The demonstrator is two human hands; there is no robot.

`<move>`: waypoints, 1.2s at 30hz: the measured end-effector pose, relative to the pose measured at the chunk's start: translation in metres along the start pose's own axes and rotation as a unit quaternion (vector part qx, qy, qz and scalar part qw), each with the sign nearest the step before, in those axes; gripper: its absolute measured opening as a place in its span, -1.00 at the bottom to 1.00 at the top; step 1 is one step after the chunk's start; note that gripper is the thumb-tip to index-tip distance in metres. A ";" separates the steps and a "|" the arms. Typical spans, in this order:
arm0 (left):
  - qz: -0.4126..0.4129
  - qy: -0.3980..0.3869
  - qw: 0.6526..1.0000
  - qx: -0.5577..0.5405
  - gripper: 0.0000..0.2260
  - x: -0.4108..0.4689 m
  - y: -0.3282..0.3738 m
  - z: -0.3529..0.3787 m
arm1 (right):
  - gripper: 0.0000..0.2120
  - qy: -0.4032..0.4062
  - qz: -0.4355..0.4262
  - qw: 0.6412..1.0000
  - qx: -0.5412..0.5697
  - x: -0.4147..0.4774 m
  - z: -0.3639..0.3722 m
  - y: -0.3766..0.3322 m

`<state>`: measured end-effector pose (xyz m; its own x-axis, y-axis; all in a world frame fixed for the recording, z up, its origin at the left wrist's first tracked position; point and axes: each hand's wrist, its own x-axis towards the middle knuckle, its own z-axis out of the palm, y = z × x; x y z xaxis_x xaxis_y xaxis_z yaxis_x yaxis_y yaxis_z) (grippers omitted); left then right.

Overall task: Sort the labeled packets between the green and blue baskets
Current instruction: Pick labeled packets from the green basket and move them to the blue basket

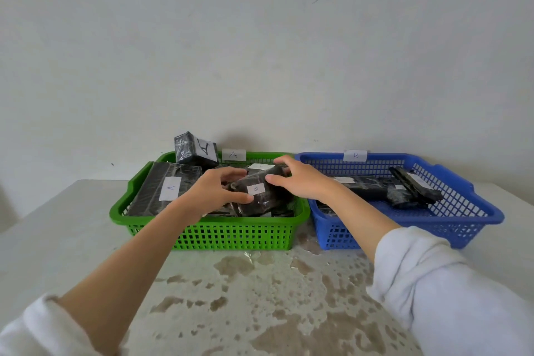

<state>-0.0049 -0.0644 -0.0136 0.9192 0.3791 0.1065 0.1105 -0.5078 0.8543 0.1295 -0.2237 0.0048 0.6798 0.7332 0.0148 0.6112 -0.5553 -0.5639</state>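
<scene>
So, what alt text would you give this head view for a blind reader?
Left hand and right hand hold a black labelled packet in the green basket tagged A, among similar packets. The blue basket tagged B sits beside it on a table.

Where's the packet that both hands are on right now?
Head view: the packet is in the right half of the green basket, held between the left hand and right hand, just left of the blue basket.
</scene>
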 end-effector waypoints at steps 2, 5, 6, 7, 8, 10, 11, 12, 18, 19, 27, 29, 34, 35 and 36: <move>0.025 0.009 0.999 -0.028 -0.51 -0.002 0.000 -0.004 | -0.42 0.002 -0.005 0.999 0.040 0.001 0.002 -0.001; 0.054 0.021 0.996 -0.069 -0.53 -0.003 -0.002 -0.009 | -0.45 0.010 -0.029 0.990 0.140 0.000 0.000 -0.003; 0.063 0.031 0.994 -0.086 -0.52 -0.003 -0.002 -0.011 | -0.50 0.002 -0.039 0.988 0.152 0.000 -0.003 -0.003; 0.069 0.043 0.991 -0.107 -0.52 -0.002 -0.002 -0.013 | -0.58 -0.011 -0.050 0.987 0.152 -0.001 -0.005 -0.002; 0.074 0.053 0.988 -0.127 -0.52 -0.001 -0.002 -0.015 | -0.68 -0.024 -0.056 0.987 0.148 -0.001 -0.007 -0.001; 0.082 0.068 0.983 -0.147 -0.55 0.003 0.002 -0.016 | -0.78 -0.031 -0.057 0.983 0.170 -0.002 -0.011 0.001; 0.085 0.078 0.982 -0.148 -0.56 0.007 0.006 -0.015 | -0.76 -0.024 -0.052 0.979 0.196 -0.001 -0.013 0.003; 0.088 0.095 0.981 -0.143 -0.58 0.011 0.011 -0.012 | -0.74 -0.011 -0.044 0.973 0.225 -0.001 -0.015 0.005; 0.064 0.174 0.981 -0.056 -0.67 0.044 0.039 0.040 | -0.71 0.111 0.019 0.945 0.306 -0.008 -0.048 0.037; 0.055 0.164 0.984 -0.030 -0.66 0.049 0.041 0.051 | -0.70 0.127 0.031 0.941 0.311 -0.011 -0.054 0.047; 0.078 0.120 0.967 0.208 -0.72 0.053 0.017 0.067 | -0.70 0.170 0.064 0.921 0.345 -0.021 -0.070 0.102; 0.086 0.108 0.966 0.221 -0.79 0.053 0.005 0.048 | -0.70 0.174 0.058 0.915 0.360 -0.015 -0.064 0.097; 0.046 -0.128 0.950 0.282 -0.74 0.059 -0.010 0.018 | -0.70 0.185 0.055 0.905 0.379 0.008 -0.046 0.084; 0.025 -0.170 0.941 0.292 -0.69 0.061 -0.010 0.017 | -0.71 0.188 0.055 0.902 0.384 0.012 -0.044 0.083; 0.005 -0.201 0.931 0.305 -0.62 0.063 -0.009 0.016 | -0.72 0.190 0.056 0.899 0.389 0.015 -0.042 0.083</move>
<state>0.0583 -0.0480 -0.0226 0.9749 0.1149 -0.1905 0.1832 -0.9006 0.3941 0.2074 -0.2750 -0.0065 0.8994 0.4203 0.1203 0.1621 -0.0650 -0.9846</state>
